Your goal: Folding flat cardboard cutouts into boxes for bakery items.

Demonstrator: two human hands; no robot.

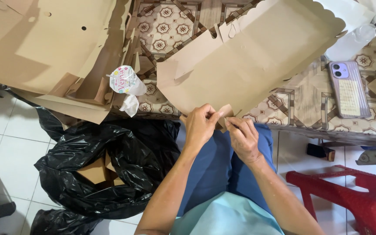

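Fingertips of the left hand (200,124) and right hand (243,137) are pinched on the near corner flap of a flat brown die-cut cardboard box blank (249,61). It lies tilted over the edge of a table with a tan patterned cover (301,104), its far edge scalloped. White floor tiles (9,143) lie below, beside a black plastic bag (122,161).

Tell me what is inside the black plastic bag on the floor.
Through the opening of the black plastic bag, folded brown cardboard pieces show. Only their top edges and faces are visible; the bag's crumpled sides cover the rest, so how many pieces lie deeper cannot be seen.
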